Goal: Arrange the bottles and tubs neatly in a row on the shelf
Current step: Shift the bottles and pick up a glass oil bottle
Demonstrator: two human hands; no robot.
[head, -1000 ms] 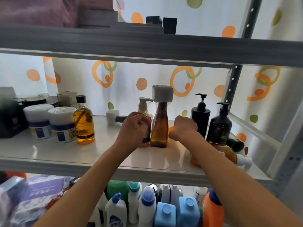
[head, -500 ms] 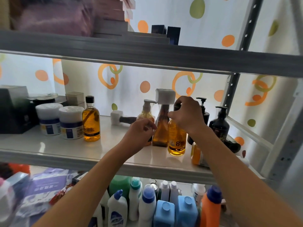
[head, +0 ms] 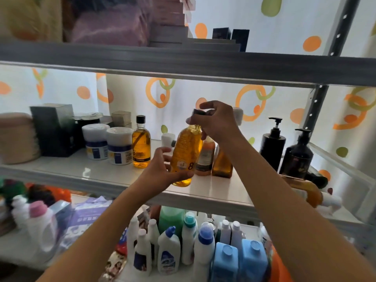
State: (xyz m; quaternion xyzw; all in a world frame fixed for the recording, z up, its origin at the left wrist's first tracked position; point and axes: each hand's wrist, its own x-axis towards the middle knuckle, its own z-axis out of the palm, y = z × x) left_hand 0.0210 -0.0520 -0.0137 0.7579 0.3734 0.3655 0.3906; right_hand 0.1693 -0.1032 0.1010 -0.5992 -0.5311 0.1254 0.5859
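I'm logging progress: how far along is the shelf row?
Done: two white tubs and an amber bottle stand side by side. In hand: right hand grips a second amber bottle by its cap, left hand steadies it. Left: pump bottles and a toppled orange bottle.

held bottle (head: 186, 153): amber, black cap
tubs (head: 107, 143): white, blue band
pump bottles (head: 284, 149): black
curtain (head: 203, 92): white, orange-green rings

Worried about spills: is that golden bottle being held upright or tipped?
Tipped slightly: the golden bottle leans, cap toward the right hand, base by the left hand.
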